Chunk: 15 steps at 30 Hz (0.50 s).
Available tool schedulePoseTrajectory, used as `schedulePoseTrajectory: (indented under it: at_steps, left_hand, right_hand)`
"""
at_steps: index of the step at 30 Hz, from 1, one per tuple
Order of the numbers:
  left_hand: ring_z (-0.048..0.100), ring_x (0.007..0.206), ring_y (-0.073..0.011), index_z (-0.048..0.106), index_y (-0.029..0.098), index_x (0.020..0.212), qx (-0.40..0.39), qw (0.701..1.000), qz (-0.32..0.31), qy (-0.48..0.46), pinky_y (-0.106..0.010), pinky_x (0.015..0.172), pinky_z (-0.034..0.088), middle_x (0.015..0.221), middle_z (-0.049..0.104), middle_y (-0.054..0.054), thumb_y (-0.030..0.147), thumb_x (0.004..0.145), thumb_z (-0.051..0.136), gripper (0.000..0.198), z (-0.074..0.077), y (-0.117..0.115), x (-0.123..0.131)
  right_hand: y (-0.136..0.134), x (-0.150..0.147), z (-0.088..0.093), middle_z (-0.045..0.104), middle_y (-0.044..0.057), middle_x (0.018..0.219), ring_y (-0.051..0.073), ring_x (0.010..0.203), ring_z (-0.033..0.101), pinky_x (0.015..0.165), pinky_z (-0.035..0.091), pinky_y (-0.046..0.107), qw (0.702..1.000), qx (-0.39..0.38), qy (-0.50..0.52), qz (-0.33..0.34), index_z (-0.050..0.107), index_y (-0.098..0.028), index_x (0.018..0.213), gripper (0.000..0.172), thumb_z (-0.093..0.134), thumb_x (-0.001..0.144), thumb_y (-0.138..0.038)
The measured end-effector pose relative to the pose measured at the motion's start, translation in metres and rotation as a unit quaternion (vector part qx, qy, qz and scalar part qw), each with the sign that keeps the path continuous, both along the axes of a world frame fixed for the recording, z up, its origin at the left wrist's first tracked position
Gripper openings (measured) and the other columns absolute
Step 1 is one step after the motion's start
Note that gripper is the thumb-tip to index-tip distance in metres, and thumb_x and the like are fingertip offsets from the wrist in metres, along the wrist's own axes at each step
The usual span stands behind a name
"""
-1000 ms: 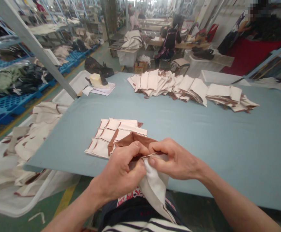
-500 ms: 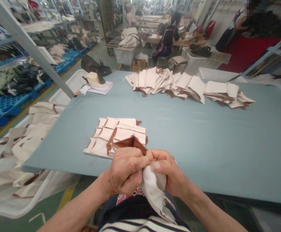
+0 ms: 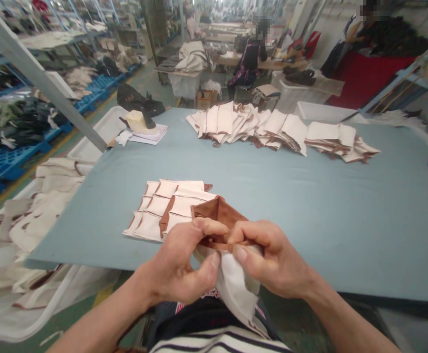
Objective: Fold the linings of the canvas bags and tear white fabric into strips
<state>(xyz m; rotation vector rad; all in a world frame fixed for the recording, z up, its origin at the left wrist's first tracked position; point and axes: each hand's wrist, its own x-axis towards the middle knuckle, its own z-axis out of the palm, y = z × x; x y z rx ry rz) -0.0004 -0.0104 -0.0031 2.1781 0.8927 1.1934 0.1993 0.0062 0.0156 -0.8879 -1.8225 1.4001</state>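
Note:
A cream fabric pouch with brown lining (image 3: pixel 228 212) is held at the table's near edge, its mouth spread wide and its white cloth (image 3: pixel 234 277) hanging down toward my lap. My right hand (image 3: pixel 278 257) pinches the brown-edged rim between thumb and fingers. On the other side of the same rim is my left hand (image 3: pixel 182 260), fingers curled over the edge and thumb against the outside. Just beyond my left hand, flat cream pieces with brown edges (image 3: pixel 158 205) lie in overlapping rows.
A long heap of similar cream pieces (image 3: pixel 250 125) runs along the far side of the blue-grey table (image 3: pixel 309 211). A yellowish block (image 3: pixel 140 121) sits on papers at the far left corner. White bins (image 3: pixel 57 314) of fabric stand left, beside a metal post (image 3: pixel 52 83). Other people work farther back.
My hands have moved apart along the rim, and the pouch's mouth has opened wider, showing more brown lining. My left thumb has shifted down from the rim.

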Motion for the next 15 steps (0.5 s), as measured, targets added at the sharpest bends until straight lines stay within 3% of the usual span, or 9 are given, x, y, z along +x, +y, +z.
schedulePoseTrajectory:
  at_steps: [4, 5, 10, 13, 15]
  left_hand:
    - [0.061, 0.075, -0.014, 0.062, 0.018, 0.097, -0.14, 0.984, -0.074, 0.084, -0.023, 0.069, 0.047, 0.086, 0.067, -0.001, 0.023, 0.093, 0.054, 0.01, 0.024, 0.01, -0.012]
    - [0.061, 0.074, -0.0132, 0.063, 0.018, 0.093, -0.161, 0.978, -0.092, 0.099, -0.023, 0.069, 0.046, 0.084, 0.067, 0.0, 0.025, 0.097, 0.052, 0.013, 0.028, 0.013, -0.014]
    - [0.056, 0.066, -0.0105, 0.062, 0.018, 0.085, -0.167, 0.961, -0.157, 0.153, -0.021, 0.065, 0.039, 0.073, 0.061, 0.003, 0.031, 0.105, 0.049, 0.027, 0.039, 0.03, -0.021]
    - [0.053, 0.063, -0.0101, 0.058, 0.019, 0.08, -0.172, 0.952, -0.195, 0.16, -0.021, 0.061, 0.037, 0.069, 0.058, 0.004, 0.027, 0.103, 0.051, 0.025, 0.041, 0.034, -0.022]
    - [0.05, 0.06, -0.0103, 0.052, 0.019, 0.074, -0.176, 0.95, -0.21, 0.147, -0.023, 0.058, 0.036, 0.065, 0.055, 0.004, 0.026, 0.101, 0.05, 0.027, 0.04, 0.032, -0.02]
  right_hand:
    - [0.007, 0.004, 0.008, 0.038, -0.008, 0.054, 0.006, 0.045, 0.03, 0.046, 0.024, 0.022, 0.99, 0.123, -0.065, 0.018, 0.054, -0.019, 0.067, 0.015, 0.052, 0.081, -0.017]
    - [0.008, 0.004, 0.009, 0.04, -0.007, 0.055, 0.006, 0.046, 0.032, 0.047, 0.025, 0.022, 0.985, 0.154, -0.078, 0.022, 0.054, -0.019, 0.067, 0.015, 0.051, 0.08, -0.014]
    - [0.012, 0.002, 0.01, 0.045, -0.007, 0.056, 0.008, 0.049, 0.036, 0.051, 0.028, 0.022, 0.959, 0.261, -0.108, 0.031, 0.054, -0.02, 0.07, 0.014, 0.051, 0.079, -0.008]
    - [0.012, 0.004, 0.01, 0.049, -0.005, 0.058, 0.009, 0.053, 0.041, 0.054, 0.03, 0.024, 0.955, 0.274, -0.098, 0.059, 0.054, -0.02, 0.073, 0.015, 0.051, 0.079, -0.006]
    - [0.01, 0.006, 0.007, 0.051, -0.004, 0.06, 0.01, 0.055, 0.043, 0.056, 0.031, 0.025, 0.966, 0.234, -0.069, 0.083, 0.055, -0.02, 0.074, 0.015, 0.052, 0.081, -0.007]
